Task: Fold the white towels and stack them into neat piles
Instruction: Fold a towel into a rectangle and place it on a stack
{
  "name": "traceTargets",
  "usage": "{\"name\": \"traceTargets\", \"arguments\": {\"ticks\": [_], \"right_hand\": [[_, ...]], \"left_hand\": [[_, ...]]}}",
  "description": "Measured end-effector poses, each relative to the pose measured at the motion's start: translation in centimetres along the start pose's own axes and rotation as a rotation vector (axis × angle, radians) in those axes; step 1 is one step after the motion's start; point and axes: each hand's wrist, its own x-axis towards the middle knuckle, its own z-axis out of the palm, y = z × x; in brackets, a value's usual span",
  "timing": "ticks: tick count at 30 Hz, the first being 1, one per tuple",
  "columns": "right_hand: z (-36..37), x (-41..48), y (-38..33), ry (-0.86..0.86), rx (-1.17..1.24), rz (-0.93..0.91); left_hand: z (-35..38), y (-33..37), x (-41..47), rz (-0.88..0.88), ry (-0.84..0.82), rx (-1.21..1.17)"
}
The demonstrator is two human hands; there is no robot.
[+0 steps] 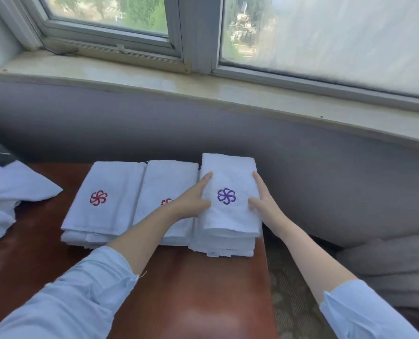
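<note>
Three piles of folded white towels stand side by side on the brown table [191,289]. The right pile [224,243] is the tallest, and its top towel [230,172] bears a purple flower emblem. My left hand [193,198] presses against that towel's left edge with straight fingers, thumb on top. My right hand [263,200] presses against its right edge the same way. The left pile [105,192] shows a red emblem. The middle pile [169,182] has a red emblem partly hidden by my left hand.
Unfolded white towels [12,189] lie heaped at the table's left end. The table's right edge runs just beside the right pile, with patterned carpet [291,289] below. A grey wall and window sill [203,86] stand behind the table. Grey fabric [394,265] lies at the right.
</note>
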Motion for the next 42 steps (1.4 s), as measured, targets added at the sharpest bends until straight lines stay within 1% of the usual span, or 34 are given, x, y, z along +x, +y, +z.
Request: {"name": "traceTargets", "arguments": {"ticks": [5, 8, 11, 14, 16, 19, 20, 22, 25, 28, 31, 34, 42], "right_hand": [[0.3, 1.2, 3.0, -0.054, -0.008, 0.067], [0.4, 2.1, 4.3, -0.066, -0.067, 0.090], [0.5, 2.4, 3.9, -0.066, -0.157, 0.125], [0.6, 1.6, 3.2, -0.006, -0.338, 0.123], [0.7, 0.7, 2.8, 0.043, -0.542, 0.109], [1.5, -1.1, 1.7, 0.156, -0.889, 0.004], [1.9, -1.8, 1.1, 0.198, -0.963, -0.038], [2.3, -2.8, 0.2, 0.222, -1.058, -0.096], [3.7, -4.6, -1.3, 0.182, -1.151, -0.207], [6.3, -5.9, -2.6, 0.114, -1.166, -0.319], [9.9, -6.5, -3.6, 0.008, -1.218, -0.406], [14.3, -7.0, -4.7, -0.068, -1.251, -0.496], [28.8, -9.4, -7.7, -0.244, -1.275, -0.652]], "left_hand": [[1.2, -1.9, 1.6, -0.080, 0.037, 0.132], [1.5, -2.2, 2.4, -0.127, 0.031, 0.218], [1.5, -2.0, 2.9, -0.154, 0.019, 0.275], [1.6, -1.9, 2.4, -0.131, 0.050, 0.332], [1.8, -1.9, 1.3, -0.092, 0.105, 0.460], [2.1, -2.0, -0.8, -0.030, 0.173, 0.633], [2.1, -2.0, -1.8, -0.012, 0.190, 0.668], [2.0, -2.0, -3.4, 0.022, 0.211, 0.714], [1.5, -2.3, -6.2, 0.080, 0.270, 0.725], [0.5, -3.4, -9.4, 0.095, 0.336, 0.707], [-1.1, -5.7, -13.3, 0.040, 0.376, 0.627], [-3.2, -8.2, -17.7, -0.023, 0.418, 0.651], [-8.6, -15.2, -30.2, -0.133, 0.658, 0.596]]}}
